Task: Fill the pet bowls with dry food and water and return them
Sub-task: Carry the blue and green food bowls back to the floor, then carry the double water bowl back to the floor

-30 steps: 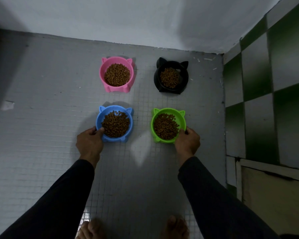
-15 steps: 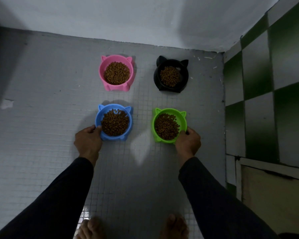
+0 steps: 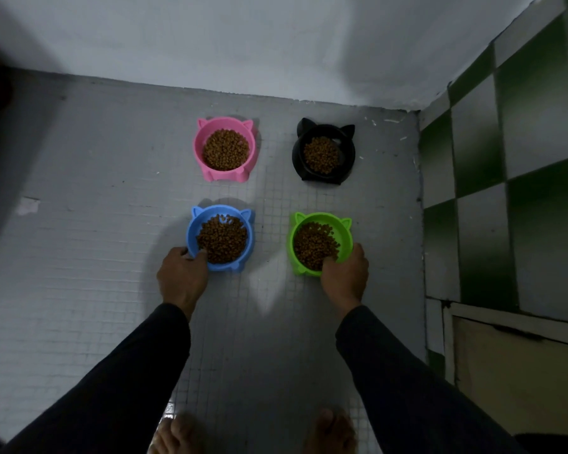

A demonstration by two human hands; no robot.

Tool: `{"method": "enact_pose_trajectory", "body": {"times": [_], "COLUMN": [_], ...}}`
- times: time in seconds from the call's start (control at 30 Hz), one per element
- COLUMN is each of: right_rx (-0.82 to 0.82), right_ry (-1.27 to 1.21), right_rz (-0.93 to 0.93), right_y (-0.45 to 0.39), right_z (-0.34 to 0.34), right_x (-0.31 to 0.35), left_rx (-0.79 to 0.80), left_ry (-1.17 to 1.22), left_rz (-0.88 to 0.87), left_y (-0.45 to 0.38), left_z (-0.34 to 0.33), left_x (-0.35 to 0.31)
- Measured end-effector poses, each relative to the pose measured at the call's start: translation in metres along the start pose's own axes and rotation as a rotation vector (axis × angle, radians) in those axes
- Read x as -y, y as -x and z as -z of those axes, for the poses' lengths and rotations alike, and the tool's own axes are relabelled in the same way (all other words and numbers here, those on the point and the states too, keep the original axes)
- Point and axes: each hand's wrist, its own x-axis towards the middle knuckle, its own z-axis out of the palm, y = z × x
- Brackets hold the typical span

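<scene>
Left hand [image 3: 181,279] fingers grip the blue bowl [image 3: 220,237] rim; right hand [image 3: 344,279] fingers grip the green bowl [image 3: 320,245].

One head-worn wide-angle camera looks steeply down from standing height at a grey tiled floor [image 3: 79,257], facing a white wall [image 3: 243,37] at 12 o'clock. A green-and-white checked wall [image 3: 522,142] bends along 3 o'clock, and bare feet [image 3: 328,430] sit at 6 o'clock.

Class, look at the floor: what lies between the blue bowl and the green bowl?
Nothing: in the head view only bare tiled floor separates the blue bowl from the green bowl.
</scene>
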Motion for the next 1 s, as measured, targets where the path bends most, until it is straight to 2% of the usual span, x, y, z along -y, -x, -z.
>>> {"method": "enact_pose_trajectory", "body": {"times": [0.27,0.5,0.63,0.8,1.0], "right_rx": [0.179,0.362,0.36,0.315,0.23], "right_ry": [0.091,0.334,0.524,0.67,0.716], "right_rz": [0.002,0.161,0.34,0.493,0.615], "right_y": [0.039,0.11,0.153,0.223,0.315], "right_z": [0.04,0.122,0.177,0.254,0.356], "right_x": [0.014,0.057,0.098,0.161,0.239], "left_rx": [0.163,0.33,0.359,0.308,0.235], "left_ry": [-0.28,-0.544,-0.653,-0.727,-0.757], "left_rz": [-0.086,-0.347,-0.533,-0.734,-0.827], "left_y": [0.034,0.106,0.151,0.208,0.283], "left_z": [0.047,0.131,0.19,0.28,0.399], "left_x": [-0.036,-0.093,-0.137,-0.191,-0.264]}}
